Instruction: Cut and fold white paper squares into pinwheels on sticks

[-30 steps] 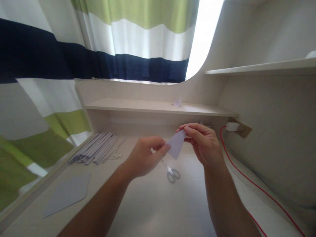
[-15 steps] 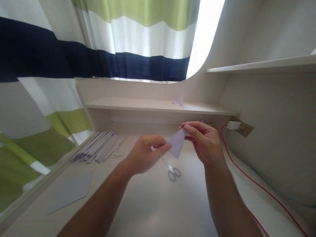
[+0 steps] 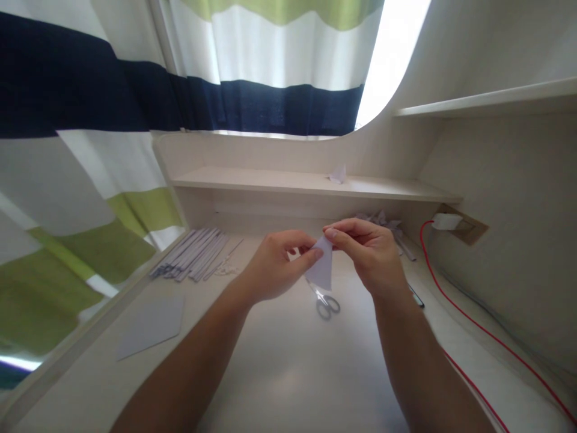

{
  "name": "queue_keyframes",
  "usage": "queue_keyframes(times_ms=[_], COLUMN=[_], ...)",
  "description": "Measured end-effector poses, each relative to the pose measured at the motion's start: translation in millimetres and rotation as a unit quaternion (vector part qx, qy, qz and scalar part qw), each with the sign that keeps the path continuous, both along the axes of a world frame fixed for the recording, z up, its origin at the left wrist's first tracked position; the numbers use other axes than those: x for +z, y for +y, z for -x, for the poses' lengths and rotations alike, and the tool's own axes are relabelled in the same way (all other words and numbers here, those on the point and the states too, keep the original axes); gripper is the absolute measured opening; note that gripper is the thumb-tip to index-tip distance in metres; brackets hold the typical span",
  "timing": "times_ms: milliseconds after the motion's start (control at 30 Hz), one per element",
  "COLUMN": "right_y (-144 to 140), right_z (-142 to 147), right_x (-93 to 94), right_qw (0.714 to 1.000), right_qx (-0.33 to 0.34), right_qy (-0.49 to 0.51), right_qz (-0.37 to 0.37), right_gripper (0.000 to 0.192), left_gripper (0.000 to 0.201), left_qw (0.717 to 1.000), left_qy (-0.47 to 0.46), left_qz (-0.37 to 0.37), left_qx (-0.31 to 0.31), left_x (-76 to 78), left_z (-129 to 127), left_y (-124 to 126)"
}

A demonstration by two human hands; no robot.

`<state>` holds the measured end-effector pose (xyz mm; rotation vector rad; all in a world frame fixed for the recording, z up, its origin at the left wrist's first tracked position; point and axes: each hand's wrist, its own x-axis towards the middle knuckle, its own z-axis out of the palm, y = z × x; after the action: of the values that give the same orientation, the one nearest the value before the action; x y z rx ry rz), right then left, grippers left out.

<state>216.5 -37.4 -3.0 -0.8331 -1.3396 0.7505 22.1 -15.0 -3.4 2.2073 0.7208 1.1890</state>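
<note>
A small folded piece of pale paper point(image 3: 321, 269), roughly triangular, is held up over the desk between my two hands. My left hand point(image 3: 280, 263) pinches its left edge between thumb and fingers. At the top corner, the thumb and fingertips of my right hand point(image 3: 364, 248) grip the paper. Just below it on the desk lie scissors point(image 3: 327, 305) with grey handles, their blades partly hidden behind the paper.
Rolled paper sticks point(image 3: 193, 255) lie at the left beside small pale scraps point(image 3: 228, 269). Nearer is a stack of paper point(image 3: 153, 328). Folded paper pieces point(image 3: 383, 222) sit behind my right hand. One folded piece point(image 3: 337, 174) rests on the shelf. A red cable point(image 3: 455, 311) runs along the right.
My hands have come closer together, and the paper now hangs more upright between them. The view has shifted, so folded pieces and a dark-edged device by my right forearm show more.
</note>
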Motion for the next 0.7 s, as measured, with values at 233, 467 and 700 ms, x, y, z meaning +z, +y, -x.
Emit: queue_keyframes(times_ms=[233,467,700], right_y=[-1.5,-2.8,-1.4], right_z=[1.6,-1.1,-6.4], right_x=[1.3,1.9,0.3], right_qw=[0.999,0.997,0.996], right_qx=[0.024,0.045,0.057], right_qy=[-0.033,-0.057,-0.062], right_qz=[0.029,0.038,0.038], right_gripper=[0.016,0.015,0.014], left_gripper=[0.018,0.020,0.021], left_qw=[0.999,0.999,0.997], left_qy=[-0.029,-0.036,-0.043], left_qz=[0.031,0.036,0.057], left_qx=[0.000,0.009,0.006], left_x=[2.9,3.7,2.9], left_z=[2.3,2.5,4.3], left_y=[0.6,-0.6,0.3])
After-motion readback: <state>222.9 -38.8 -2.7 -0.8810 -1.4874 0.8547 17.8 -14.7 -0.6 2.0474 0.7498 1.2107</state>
